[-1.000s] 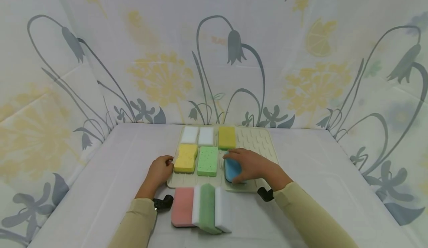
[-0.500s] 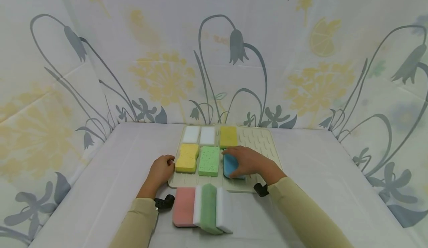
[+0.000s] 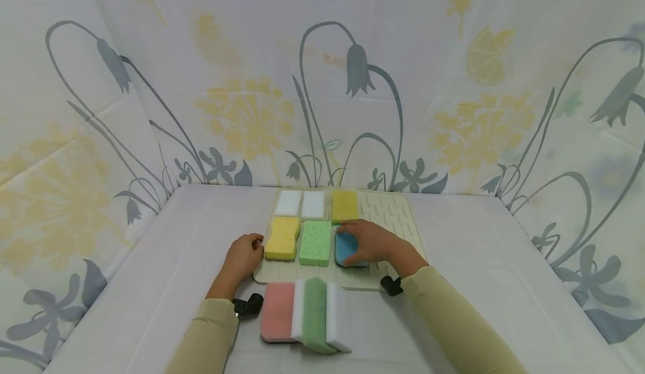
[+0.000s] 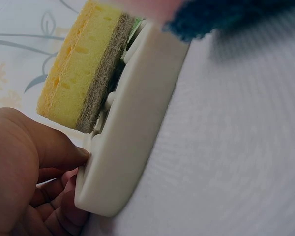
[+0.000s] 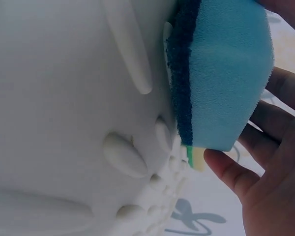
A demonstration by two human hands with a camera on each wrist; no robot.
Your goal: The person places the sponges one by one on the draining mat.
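Foam gives this blue sponge point(image 3: 346, 248) its character: it looks light and squashy, with a darker, rougher scouring layer point(image 5: 179, 83) on the face turned to the ribbed drying mat point(image 3: 398, 217). It lies on the mat's near row, just right of the speckled green sponge point(image 3: 315, 243) and in front of the yellow sponge point(image 3: 345, 206). The right hand point(image 3: 371, 241) covers it from above, fingers point(image 5: 231, 174) curled round its edges with the sponge between them. Judged from this, a light pinch across the two long sides should carry it; squeezing hard would only deform it, and nothing about it seems slippery or fragile. The left hand point(image 3: 242, 255) has its fingers point(image 4: 64, 155) curled at the mat's left edge, beside the wavy yellow sponge point(image 3: 282, 238).
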